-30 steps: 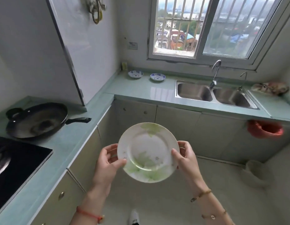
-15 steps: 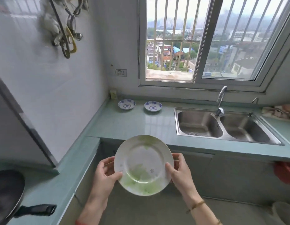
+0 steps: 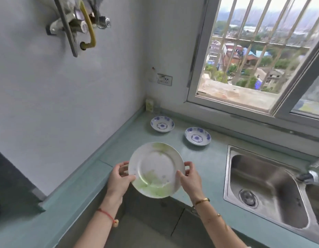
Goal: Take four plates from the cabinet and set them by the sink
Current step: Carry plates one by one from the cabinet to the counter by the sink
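A white plate with a green leaf pattern (image 3: 156,169) hangs over the front edge of the teal counter (image 3: 205,163), tilted toward me. My left hand (image 3: 120,179) grips its left rim and my right hand (image 3: 190,179) grips its right rim. Two small blue-and-white plates stand on the counter behind it, one near the corner (image 3: 162,124) and one to its right (image 3: 197,136). The steel sink (image 3: 265,187) lies at the right.
A faucet (image 3: 311,171) juts in at the right edge over the sink. A barred window (image 3: 258,56) stands behind the counter. A wall socket (image 3: 165,80) and a small yellow item (image 3: 149,105) mark the corner. Pipes (image 3: 80,25) hang on the left wall.
I have stepped closer to the counter corner, carrying the plate forward until it is over the counter's front edge. The pan and stove have left the view.
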The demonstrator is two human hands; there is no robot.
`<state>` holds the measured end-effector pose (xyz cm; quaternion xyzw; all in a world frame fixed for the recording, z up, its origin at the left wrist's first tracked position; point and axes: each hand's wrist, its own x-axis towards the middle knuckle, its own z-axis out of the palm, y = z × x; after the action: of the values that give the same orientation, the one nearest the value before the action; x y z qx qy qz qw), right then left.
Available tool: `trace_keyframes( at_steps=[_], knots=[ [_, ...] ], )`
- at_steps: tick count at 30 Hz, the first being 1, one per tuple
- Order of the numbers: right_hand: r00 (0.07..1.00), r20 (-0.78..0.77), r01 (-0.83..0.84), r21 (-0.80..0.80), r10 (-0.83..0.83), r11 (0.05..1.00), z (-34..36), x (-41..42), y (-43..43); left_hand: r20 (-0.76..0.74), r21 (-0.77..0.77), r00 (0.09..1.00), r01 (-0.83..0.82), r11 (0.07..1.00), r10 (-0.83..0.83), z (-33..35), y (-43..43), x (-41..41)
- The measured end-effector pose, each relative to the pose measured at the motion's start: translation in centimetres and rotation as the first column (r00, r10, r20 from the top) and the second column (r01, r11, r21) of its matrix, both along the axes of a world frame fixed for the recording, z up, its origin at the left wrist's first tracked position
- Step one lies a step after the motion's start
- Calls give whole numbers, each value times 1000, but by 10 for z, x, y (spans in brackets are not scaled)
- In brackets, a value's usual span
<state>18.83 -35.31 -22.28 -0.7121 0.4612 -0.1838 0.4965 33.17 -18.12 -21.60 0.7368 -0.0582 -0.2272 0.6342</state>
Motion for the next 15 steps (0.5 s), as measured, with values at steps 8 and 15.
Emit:
trace_keyframes(
  at_steps=[8,15],
  knots=[
    [993,-110,-40,5,40,999,-57,132,-84,48,204,999,-17,979,7,-56,-80,119],
    [968,-247,-20,65,36,998,-121,217,-131,28,336,996,67,939,-81,-114,-133,209]
  ],
)
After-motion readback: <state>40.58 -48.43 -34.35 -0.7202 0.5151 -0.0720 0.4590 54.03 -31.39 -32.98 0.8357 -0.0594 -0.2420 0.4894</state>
